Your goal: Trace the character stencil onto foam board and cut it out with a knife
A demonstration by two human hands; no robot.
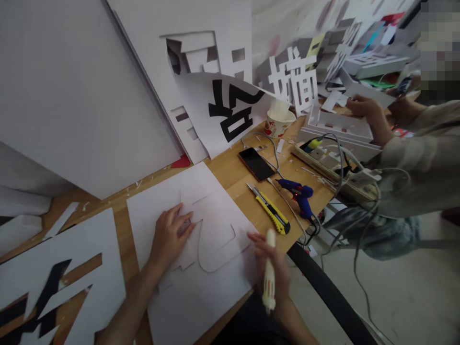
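A white foam board sheet (172, 306) with cut or drawn character outlines lies on the wooden table in front of me. My left hand (172, 235) rests on it, fingers spread, beside the curved outline. Over the sheet's right edge, my right hand (271, 263) holds a thick cream-coloured multicolour pen (269, 273) between its fingers, slightly blurred. Just beyond that hand are a yellow utility knife (269, 208) with its blade out and a blue glue gun (298, 194). A black smartphone (256, 164) lies behind the knife.
At left lies a cut-out stencil board (82, 239); large white boards (79, 86) lean behind. A printed character sheet (233, 105), paper cup (278, 122) and power strip (319, 155) with cables stand further back. A co-worker's hands (370, 110) hold white pieces at right.
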